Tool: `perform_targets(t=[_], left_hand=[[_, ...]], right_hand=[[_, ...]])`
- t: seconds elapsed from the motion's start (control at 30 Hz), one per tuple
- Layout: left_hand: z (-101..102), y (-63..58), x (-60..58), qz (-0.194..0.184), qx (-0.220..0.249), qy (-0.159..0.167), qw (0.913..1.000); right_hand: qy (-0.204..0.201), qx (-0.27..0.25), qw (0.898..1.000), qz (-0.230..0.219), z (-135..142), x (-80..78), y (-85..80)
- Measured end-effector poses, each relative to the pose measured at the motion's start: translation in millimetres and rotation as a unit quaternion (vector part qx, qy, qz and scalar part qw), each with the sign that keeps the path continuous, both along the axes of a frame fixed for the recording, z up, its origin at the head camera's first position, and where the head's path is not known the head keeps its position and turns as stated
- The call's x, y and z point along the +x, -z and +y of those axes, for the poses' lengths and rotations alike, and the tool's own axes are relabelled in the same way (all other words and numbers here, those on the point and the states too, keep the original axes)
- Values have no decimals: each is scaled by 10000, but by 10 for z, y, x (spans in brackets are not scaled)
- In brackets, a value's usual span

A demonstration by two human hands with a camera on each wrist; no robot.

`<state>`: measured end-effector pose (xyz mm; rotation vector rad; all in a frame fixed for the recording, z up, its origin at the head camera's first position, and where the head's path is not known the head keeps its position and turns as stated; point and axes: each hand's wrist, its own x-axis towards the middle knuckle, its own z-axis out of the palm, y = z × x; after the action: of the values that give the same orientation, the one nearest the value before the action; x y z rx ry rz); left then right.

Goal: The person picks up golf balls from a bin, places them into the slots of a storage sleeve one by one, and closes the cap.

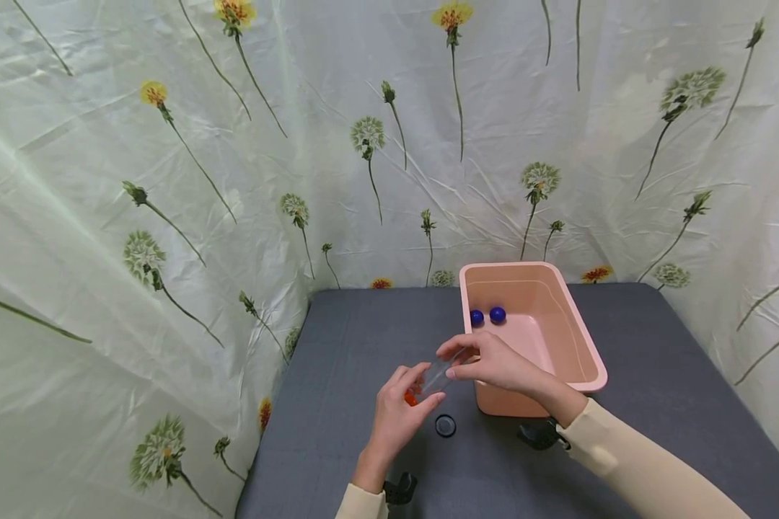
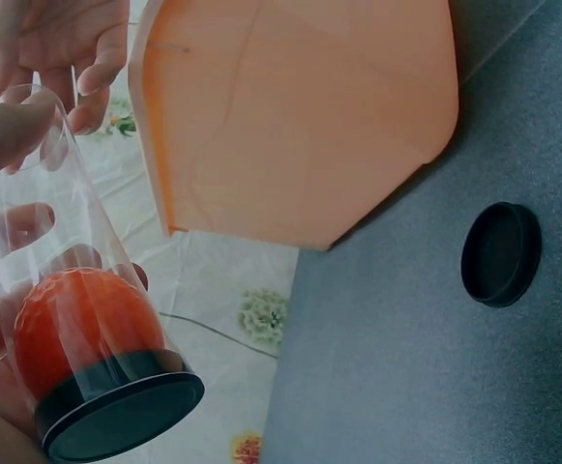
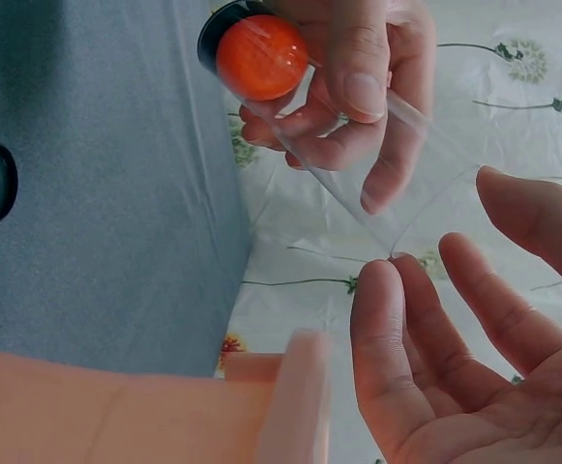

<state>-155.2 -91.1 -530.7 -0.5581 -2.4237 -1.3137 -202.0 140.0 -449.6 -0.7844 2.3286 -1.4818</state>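
My left hand (image 1: 396, 411) grips a clear plastic tube (image 2: 97, 227) around its side, the thumb across the front. Inside, an orange ball (image 2: 85, 324) lies at the end closed by a black cap (image 2: 131, 418). That end points down toward my left palm side. The tube's other end is uncapped and tilts up toward my right hand (image 1: 493, 360). In the right wrist view, my right thumb (image 3: 527, 217) and fingers touch opposite sides of that open rim. A loose black cap (image 1: 445, 425) lies on the dark table below the hands.
A pink plastic bin (image 1: 587, 349) stands on the dark grey table (image 1: 363, 324), just behind and beside my right hand. Two blue balls (image 1: 498, 315) rest inside it near the left wall. A flower-patterned curtain (image 1: 337, 108) hangs behind and along the sides.
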Motion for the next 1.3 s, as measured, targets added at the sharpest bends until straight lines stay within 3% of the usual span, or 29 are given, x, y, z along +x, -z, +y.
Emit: perform_targets(t=[0.3, 0.63, 1.0, 1.3], left_hand=[[-5, 25, -18, 59, 148, -68, 9998], [-22, 31, -34, 28, 295, -52, 9995], [-16, 38, -34, -173, 309, -133, 9993], [-10, 34, -42, -108, 277, -167, 9994]], right_hand=[[220, -29, 9997, -68, 50, -83, -72], [233, -240, 9994, -8, 174, -309, -185], [446, -181, 9988, -84, 281, -528, -129], [633, -191, 9977, -143, 323, -702, -97]])
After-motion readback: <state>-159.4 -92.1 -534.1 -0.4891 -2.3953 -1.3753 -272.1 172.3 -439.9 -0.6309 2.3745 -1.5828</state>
